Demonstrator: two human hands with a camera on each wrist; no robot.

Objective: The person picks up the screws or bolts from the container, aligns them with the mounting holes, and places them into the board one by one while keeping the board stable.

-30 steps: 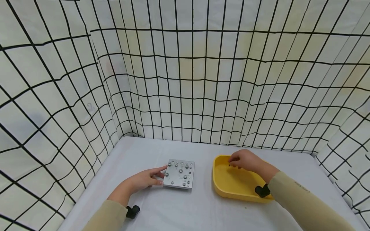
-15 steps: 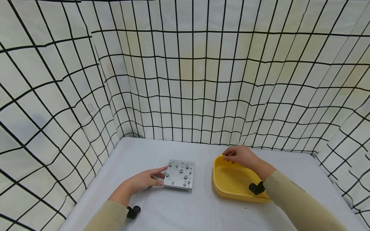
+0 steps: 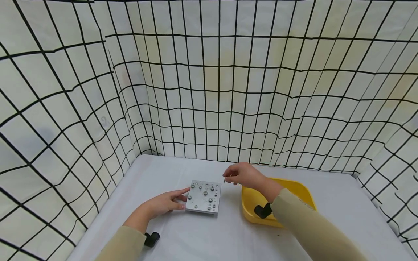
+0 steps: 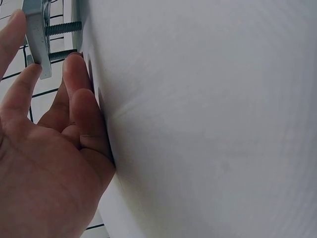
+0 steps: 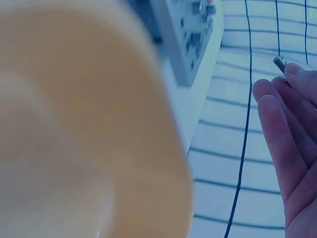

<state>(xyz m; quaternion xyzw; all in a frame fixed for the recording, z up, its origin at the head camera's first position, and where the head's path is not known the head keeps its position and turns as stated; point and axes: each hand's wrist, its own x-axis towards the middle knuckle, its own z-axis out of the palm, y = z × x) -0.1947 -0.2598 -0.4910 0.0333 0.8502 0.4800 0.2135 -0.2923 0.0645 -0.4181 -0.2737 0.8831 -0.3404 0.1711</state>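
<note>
A square metal plate [image 3: 204, 196] with several bolts and holes lies left of centre in the head view. Threaded bolt shanks [image 4: 64, 28] show under it in the left wrist view. My left hand [image 3: 163, 203] rests beside it, index finger and thumb extended and touching its left edge; the other fingers bend low by the cloth. My right hand [image 3: 243, 175], raised between plate and yellow tray [image 3: 246, 214], pinches a small screw [image 5: 279, 63] between thumb and fingertips. The screw's threaded end sticks out in the right wrist view; its other end is hidden by the fingers.
The tray stands to the right, partly under my right forearm. White cloth [image 3: 209, 243] covers the table. Walls with a black grid [image 3: 209, 108] rise at the back and sides. A tiny dark speck [image 3: 278, 235] lies in front of the tray.
My right hand has moved left from inside the tray, over its rim, towards the plate, with the screw in its fingertips. The left hand and plate stay put.
</note>
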